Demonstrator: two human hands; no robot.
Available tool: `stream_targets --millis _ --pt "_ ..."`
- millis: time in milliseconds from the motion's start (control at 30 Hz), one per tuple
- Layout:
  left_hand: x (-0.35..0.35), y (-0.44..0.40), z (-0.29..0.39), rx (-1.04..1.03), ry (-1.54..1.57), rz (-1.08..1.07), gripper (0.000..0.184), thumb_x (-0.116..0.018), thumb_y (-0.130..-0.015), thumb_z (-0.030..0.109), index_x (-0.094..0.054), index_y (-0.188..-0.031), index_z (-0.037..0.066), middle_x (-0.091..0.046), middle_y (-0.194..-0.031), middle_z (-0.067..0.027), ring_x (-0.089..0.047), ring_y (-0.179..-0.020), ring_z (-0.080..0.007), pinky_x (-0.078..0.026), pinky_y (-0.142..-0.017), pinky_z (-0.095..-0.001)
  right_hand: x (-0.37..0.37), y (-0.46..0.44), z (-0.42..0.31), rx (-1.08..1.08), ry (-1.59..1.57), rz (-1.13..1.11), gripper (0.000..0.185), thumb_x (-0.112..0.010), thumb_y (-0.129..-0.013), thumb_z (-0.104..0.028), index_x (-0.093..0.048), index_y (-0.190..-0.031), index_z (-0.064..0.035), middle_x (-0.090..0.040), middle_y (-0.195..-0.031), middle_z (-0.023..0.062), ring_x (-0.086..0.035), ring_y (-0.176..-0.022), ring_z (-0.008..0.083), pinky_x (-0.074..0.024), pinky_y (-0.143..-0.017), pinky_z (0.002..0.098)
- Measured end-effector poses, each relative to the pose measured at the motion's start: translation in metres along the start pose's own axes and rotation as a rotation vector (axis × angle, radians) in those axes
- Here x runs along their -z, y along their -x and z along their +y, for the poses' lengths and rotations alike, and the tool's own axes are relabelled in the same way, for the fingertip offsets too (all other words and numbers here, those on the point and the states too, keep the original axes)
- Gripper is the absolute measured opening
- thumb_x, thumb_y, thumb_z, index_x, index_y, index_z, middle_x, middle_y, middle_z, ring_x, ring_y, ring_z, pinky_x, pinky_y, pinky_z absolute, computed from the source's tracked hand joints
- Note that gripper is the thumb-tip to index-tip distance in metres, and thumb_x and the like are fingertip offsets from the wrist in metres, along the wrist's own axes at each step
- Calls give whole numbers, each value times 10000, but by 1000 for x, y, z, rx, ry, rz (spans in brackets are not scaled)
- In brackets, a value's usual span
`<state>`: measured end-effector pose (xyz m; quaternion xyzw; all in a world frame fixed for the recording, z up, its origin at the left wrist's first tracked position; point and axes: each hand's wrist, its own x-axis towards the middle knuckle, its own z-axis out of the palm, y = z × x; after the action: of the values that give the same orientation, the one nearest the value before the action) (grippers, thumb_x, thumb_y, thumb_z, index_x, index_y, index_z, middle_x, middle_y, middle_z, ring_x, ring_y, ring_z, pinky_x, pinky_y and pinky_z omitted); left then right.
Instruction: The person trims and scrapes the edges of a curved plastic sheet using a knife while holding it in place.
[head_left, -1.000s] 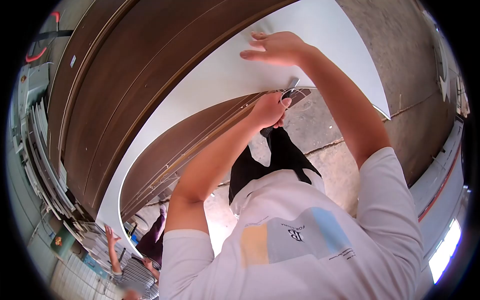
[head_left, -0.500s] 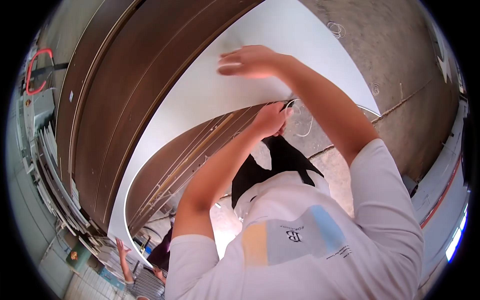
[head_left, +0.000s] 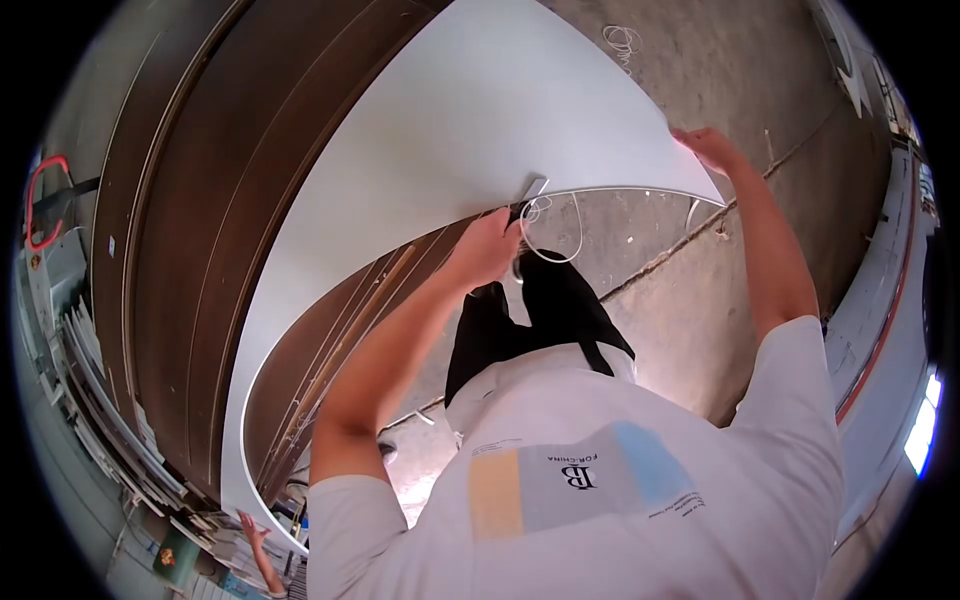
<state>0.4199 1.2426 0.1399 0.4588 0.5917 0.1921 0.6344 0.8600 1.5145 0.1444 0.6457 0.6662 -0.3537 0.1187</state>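
A large white panel [head_left: 450, 110] lies over brown boards, its pointed corner reaching out to the right. At its near edge my left hand [head_left: 485, 245] is closed around a dark-handled tool with a flat metal end [head_left: 537, 187] on the panel. A thin white strip [head_left: 578, 225] curls in a loop beside this hand. My right hand [head_left: 708, 150] grips the panel's far right edge near the corner, fingertips at the rim; part of the fingers is hidden.
Brown boards [head_left: 210, 200] are stacked at left and below the panel. Coiled strip [head_left: 622, 42] lies on the concrete floor [head_left: 700, 290]. A co-worker's hand [head_left: 255, 535] is at the panel's lower left end. A red-handled object [head_left: 40, 205] and stacked strips [head_left: 100, 390] stand far left.
My right hand has moved from above the panel's surface to its right edge and closed there. My left hand and the tool appear further left in view, with a larger white loop beside them.
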Motion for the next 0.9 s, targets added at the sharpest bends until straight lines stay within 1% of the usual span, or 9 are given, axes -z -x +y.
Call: stream_targets --millis 33,133,233,333,433,533,600,767,900 --pt "2 3 9 52 25 -28 355 -514 -1132 324 -515 -922 37 -530 -646 -27 -511 -465 -133 -454 -481 -329 3 1 -1 -25 58 -39 702 -679 -977 -682 -809 -903 4 -697 -722 50 -603 -738 145 -507 -737 353" --pt "4 4 29 162 82 -82 362 -511 -1132 336 -508 -916 46 -528 -624 -18 -499 -456 -129 -421 -477 -326 6 -3 -2 33 28 -56 740 -677 -959 -713 -769 -784 0 -598 -613 9 -515 -637 140 -457 -654 389" --pt "-13 -4 48 157 62 -97 358 -507 -1134 334 -508 -922 46 -535 -625 -20 -500 -459 -126 -420 -477 -325 9 -9 1 84 49 -106 763 -665 -946 -745 -745 -729 -18 -591 -605 24 -511 -609 151 -452 -634 401" --pt "-41 -21 55 147 119 -109 353 -520 -1132 328 -520 -943 29 -545 -640 -41 -530 -482 -157 -444 -486 -361 11 2 -9 178 46 -49 828 -627 -924 -803 -754 -761 -1 -619 -650 94 -601 -655 214 -489 -658 433" --pt "-71 -38 73 165 93 -125 348 -527 -1131 324 -524 -957 22 -556 -661 -46 -547 -496 -168 -455 -486 -374 14 -5 -7 115 18 -133 778 -657 -935 -766 -687 -638 -48 -538 -556 51 -518 -565 152 -424 -595 401" --pt "-95 -53 92 180 89 -133 356 -533 -1126 328 -531 -958 15 -577 -681 -64 -564 -506 -191 -462 -499 -388 22 -11 -9 137 146 -243 784 -579 -948 -790 -836 -919 -50 -675 -697 165 -669 -683 296 -522 -700 467" --pt "-111 -63 96 169 65 -132 370 -540 -1119 336 -542 -958 4 -599 -694 -95 -583 -526 -228 -475 -533 -413 24 -6 -12 199 113 -220 749 -590 -949 -774 -847 -954 -71 -679 -692 173 -681 -698 304 -529 -708 459" --pt "-158 -99 82 -13 -84 -97 398 -554 -1098 356 -573 -970 -21 -640 -711 -190 -636 -620 -342 -506 -664 -487 32 -4 -16 229 74 -276 747 -582 -943 -779 -845 -908 -80 -738 -765 182 -727 -759 321 -553 -749 459" --pt "-181 -111 115 71 -66 -165 395 -549 -1097 356 -577 -992 -24 -647 -708 -214 -672 -687 -384 -511 -694 -510 27 -7 -12 271 66 -237 764 -565 -943 -783 -833 -868 -71 -744 -777 179 -725 -776 352 -551 -746 470"
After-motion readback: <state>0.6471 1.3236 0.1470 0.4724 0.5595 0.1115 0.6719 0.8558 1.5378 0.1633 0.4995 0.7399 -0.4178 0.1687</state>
